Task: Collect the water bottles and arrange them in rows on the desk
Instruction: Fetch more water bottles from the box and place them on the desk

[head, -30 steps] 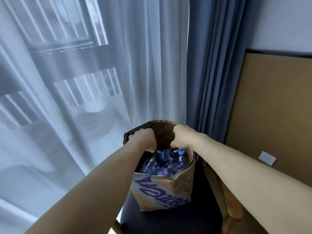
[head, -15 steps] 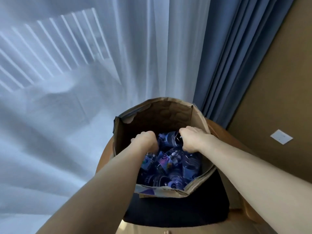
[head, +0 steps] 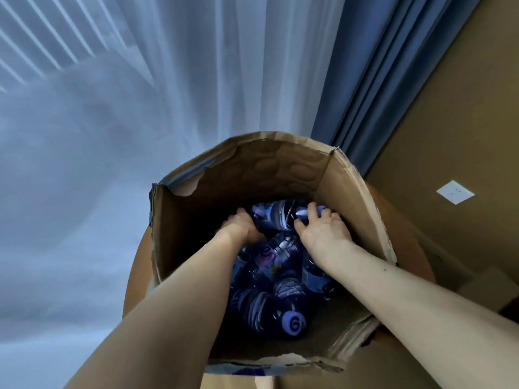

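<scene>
Barely begun — bottles (head: 266,279) heaped in the box (head: 349,197); right hand (head: 323,230) curls round the top bottle (head: 273,217), left hand (head: 238,228) perhaps too — fingers hidden.

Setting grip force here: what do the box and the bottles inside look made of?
The box is brown cardboard, probably corrugated, matte: torn ragged rim, dented inner wall. The bottles look like thin clear plastic, glossy: ribbed walls catch light. Their caps seem smooth opaque lilac plastic.
</scene>
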The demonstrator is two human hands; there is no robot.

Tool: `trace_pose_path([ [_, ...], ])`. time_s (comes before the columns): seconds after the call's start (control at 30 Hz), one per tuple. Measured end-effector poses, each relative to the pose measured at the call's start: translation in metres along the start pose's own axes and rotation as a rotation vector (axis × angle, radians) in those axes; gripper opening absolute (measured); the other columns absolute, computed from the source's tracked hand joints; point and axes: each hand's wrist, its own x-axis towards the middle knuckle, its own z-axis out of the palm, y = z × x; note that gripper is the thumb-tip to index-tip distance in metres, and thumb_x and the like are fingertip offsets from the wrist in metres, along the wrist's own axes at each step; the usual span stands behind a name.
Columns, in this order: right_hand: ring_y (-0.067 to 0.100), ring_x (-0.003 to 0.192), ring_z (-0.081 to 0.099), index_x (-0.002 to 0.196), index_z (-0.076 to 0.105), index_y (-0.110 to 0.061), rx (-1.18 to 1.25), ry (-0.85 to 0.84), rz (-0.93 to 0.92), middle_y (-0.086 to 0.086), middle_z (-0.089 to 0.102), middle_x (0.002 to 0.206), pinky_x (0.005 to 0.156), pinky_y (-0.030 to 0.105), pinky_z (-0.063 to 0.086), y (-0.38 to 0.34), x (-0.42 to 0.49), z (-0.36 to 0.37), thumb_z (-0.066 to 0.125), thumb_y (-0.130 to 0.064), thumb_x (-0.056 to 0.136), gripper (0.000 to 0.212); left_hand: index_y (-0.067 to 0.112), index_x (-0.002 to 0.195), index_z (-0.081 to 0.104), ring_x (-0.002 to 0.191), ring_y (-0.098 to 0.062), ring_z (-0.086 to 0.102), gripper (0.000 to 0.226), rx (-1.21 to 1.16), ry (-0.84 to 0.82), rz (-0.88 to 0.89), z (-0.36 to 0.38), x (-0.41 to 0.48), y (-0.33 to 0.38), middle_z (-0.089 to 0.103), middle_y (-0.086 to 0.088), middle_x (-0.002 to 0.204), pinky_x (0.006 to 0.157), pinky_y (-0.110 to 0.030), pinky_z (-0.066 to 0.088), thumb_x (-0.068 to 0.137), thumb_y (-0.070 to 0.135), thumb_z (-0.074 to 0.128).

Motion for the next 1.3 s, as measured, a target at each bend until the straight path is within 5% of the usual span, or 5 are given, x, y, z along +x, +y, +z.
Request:
trace_pose_path([
  [0.13, 0.044, 0.133, 0.020, 0.147, 0.024, -0.019, 0.103, 0.012, 0.007, 0.022, -0.008, 0.153, 0.099, 0.040, 0.041, 0.001, 0.001, 0.004, 0.058, -0.004, 0.088, 0.070, 0.015, 0.141, 0.025, 0.130, -0.035, 0.041, 0.088, 0.084, 0.057, -0.003, 0.019, 0.006, -0.006, 0.035, -0.016, 0.141, 0.104, -0.046, 0.039, 0.076, 0.042, 0.078],
  [0.53, 0.043, 0.133, 0.024, 0.138, 0.038, -0.009, 0.061, 0.053, -0.002, 0.022, -0.010, 0.155, 0.101, 0.039, 0.040, -0.001, -0.019, 0.004, 0.051, -0.005, 0.092, 0.048, 0.015, 0.142, 0.024, 0.127, -0.033, 0.047, 0.086, 0.121, 0.006, 0.020, 0.012, -0.024, -0.007, 0.043, -0.011, 0.138, 0.100, -0.048, 0.045, 0.077, 0.028, 0.078],
  [0.73, 0.036, 0.124, 0.032, 0.140, 0.034, -0.011, 0.094, 0.083, -0.113, 0.013, 0.032, 0.137, 0.095, 0.037, 0.044, 0.002, -0.031, 0.012, 0.060, -0.007, 0.087, 0.059, 0.018, 0.145, 0.029, 0.128, -0.031, 0.046, 0.093, 0.184, -0.052, 0.114, 0.009, -0.050, -0.012, 0.037, -0.010, 0.143, 0.101, -0.044, 0.045, 0.071, 0.035, 0.083],
  [1.03, 0.030, 0.130, 0.034, 0.136, 0.036, -0.019, 0.572, -0.025, -0.098, 0.005, 0.035, 0.137, 0.104, 0.038, 0.039, 0.001, -0.016, 0.027, 0.077, -0.028, 0.072, 0.077, 0.018, 0.145, 0.026, 0.128, -0.032, 0.045, 0.089, 0.139, 0.025, 0.175, 0.025, -0.072, -0.027, 0.038, -0.010, 0.140, 0.103, -0.041, 0.044, 0.074, 0.038, 0.078],
  [1.3, 0.027, 0.108, 0.058, 0.112, 0.051, -0.023, 0.628, 0.077, -0.156, 0.005, 0.060, 0.118, 0.084, 0.030, 0.048, 0.010, -0.032, 0.012, 0.079, -0.034, 0.065, 0.056, 0.018, 0.128, 0.045, 0.118, -0.028, 0.054, 0.067, -0.014, 0.157, 0.142, 0.007, -0.115, -0.030, 0.049, -0.008, 0.129, 0.095, -0.034, 0.046, 0.072, 0.032, 0.079],
])
